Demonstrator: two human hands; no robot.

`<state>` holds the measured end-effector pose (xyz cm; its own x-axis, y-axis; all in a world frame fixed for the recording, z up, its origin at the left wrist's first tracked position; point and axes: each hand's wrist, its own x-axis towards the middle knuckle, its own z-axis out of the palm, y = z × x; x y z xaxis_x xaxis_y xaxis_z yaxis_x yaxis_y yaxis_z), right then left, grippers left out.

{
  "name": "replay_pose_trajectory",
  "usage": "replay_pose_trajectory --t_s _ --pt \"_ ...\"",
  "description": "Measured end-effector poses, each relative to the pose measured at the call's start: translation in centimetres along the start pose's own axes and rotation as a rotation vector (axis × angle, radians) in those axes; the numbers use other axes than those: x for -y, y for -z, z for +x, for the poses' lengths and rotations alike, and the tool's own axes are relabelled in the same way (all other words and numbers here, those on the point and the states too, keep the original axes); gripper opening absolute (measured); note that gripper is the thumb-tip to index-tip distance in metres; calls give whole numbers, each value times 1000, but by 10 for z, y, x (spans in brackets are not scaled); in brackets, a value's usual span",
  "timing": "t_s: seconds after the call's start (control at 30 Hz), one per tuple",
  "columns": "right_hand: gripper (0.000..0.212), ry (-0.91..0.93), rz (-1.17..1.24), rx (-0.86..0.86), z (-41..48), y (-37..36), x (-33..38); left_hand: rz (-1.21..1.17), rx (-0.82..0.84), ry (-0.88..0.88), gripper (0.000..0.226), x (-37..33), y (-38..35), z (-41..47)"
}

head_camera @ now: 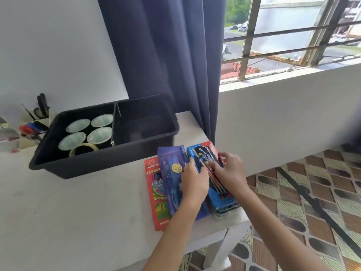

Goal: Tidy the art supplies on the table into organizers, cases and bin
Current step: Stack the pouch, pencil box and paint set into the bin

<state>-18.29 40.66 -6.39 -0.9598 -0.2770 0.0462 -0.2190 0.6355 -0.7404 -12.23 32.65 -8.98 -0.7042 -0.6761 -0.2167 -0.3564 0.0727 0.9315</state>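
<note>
The left edge cuts off the organizer (9, 137), and the right hand (231, 173) has blurred fingers.

Left hand (194, 180) and right hand (229, 173) on pencil cases (169, 161) beside black bin (93, 167)

Gold ring (192, 163) on left grip (193, 181)
</note>
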Motion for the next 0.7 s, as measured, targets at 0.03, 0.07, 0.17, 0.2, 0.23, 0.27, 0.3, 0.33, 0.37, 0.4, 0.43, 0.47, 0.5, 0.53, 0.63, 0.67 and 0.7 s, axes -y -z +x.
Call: replay_pose_trajectory --t_s 0.03,0.07,0.17,0.2,0.23,0.27,0.3,0.33,0.37,0.4,0.43,0.47,0.5,0.53,0.63,0.67,0.7 --pt "41 -2 46 -18 1 2 0 -4 -6 2 66 2 -3 1" --pt "38 -5 90 -23 1 6 1 -26 -16 -6 61 0 -3 -2" --pt "38 -52 297 47 1 18 10 -109 -89 -34 45 -17 2 -14" --pt "38 -67 365 75 0 21 14 -140 -129 -47 43 -22 3 -17" --pt "38 -81 419 101 0 23 18 -178 -168 -62 42 -27 5 -20" --pt "38 -99 477 131 0 26 22 -215 -207 -70 42 -31 9 -25" --pt "37 -124 544 166 0 27 27 -252 -239 -66 40 -35 13 -28" --pt "34 -148 617 207 -1 29 34 -286 -257 -57 37 -38 19 -31" --pt "31 -162 679 249 -1 28 40 -316 -260 -46 30 -42 27 -34" --pt "27 -162 725 282 -3 27 46 -346 -247 -40 26 -45 34 -37" --pt "24 -146 741 312 -4 23 52 -384 -242 -34 24 -45 43 -38" --pt "23 -120 735 338 -7 17 58 -422 -250 -28 25 -46 53 -40" --pt "22 -92 729 358 -11 10 65 -444 -269 -18 26 -46 64 -41" --pt "22 -66 717 377 -16 2 72 -457 -294 -10 27 -44 77 -42" --pt "19 76 573 399 -33 -24 89 -457 -349 3 30 -34 119 -44" --pt "19 122 535 405 -39 -32 94 -441 -362 8 30 -29 133 -46" --pt "17 161 504 419 -44 -42 98 -421 -376 18 27 -23 145 -48"
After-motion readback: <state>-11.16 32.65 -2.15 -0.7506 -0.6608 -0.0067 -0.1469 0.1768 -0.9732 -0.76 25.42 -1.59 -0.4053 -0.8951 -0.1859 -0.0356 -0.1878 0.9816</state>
